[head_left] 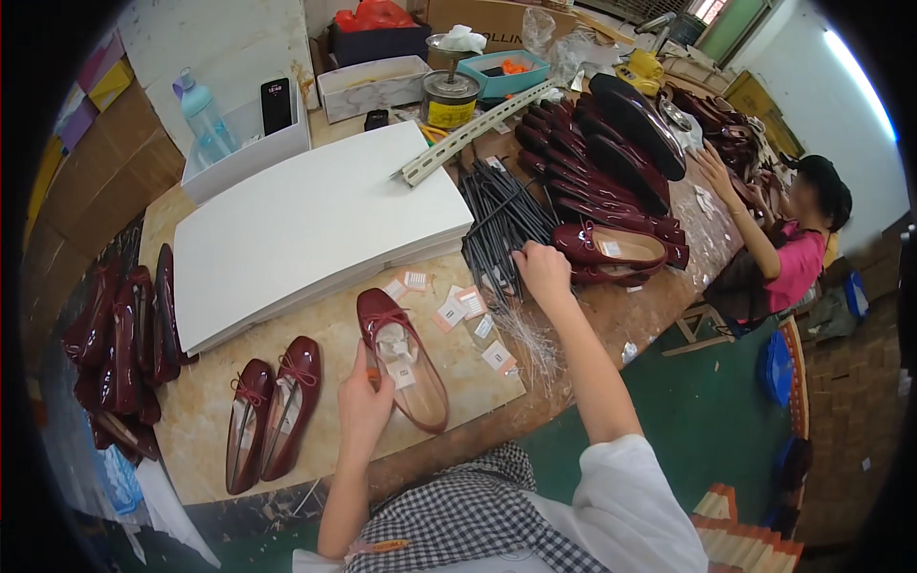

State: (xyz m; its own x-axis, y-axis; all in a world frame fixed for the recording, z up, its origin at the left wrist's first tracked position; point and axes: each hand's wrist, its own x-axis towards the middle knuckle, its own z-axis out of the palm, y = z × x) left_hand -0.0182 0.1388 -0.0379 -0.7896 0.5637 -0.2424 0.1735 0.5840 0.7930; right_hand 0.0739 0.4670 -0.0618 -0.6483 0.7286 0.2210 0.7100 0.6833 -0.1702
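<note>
My left hand (pixel 365 406) grips the side of a glossy burgundy ballet flat (pixel 432 393) with a bow, white paper in its toe and a small tag inside. A bit of orange shows beside my left thumb; I cannot make out what it is. My right hand (pixel 546 272) is at the right edge of a heap of thin black sticks (pixel 499 215), fingers curled together, their tips partly hidden. Left of my left hand stand two matching flats (pixel 291 406), each with a dark stick inside. Small printed tags (pixel 449 313) lie between my hands.
A stack of white board (pixel 315 229) covers the table's middle. Burgundy shoes pile up at the left (pixel 119 334) and right (pixel 597 162). Behind are a slotted metal strip (pixel 478 132), a tin (pixel 449 98) and a box with a bottle (pixel 202 115). A co-worker (pixel 793 239) sits at right.
</note>
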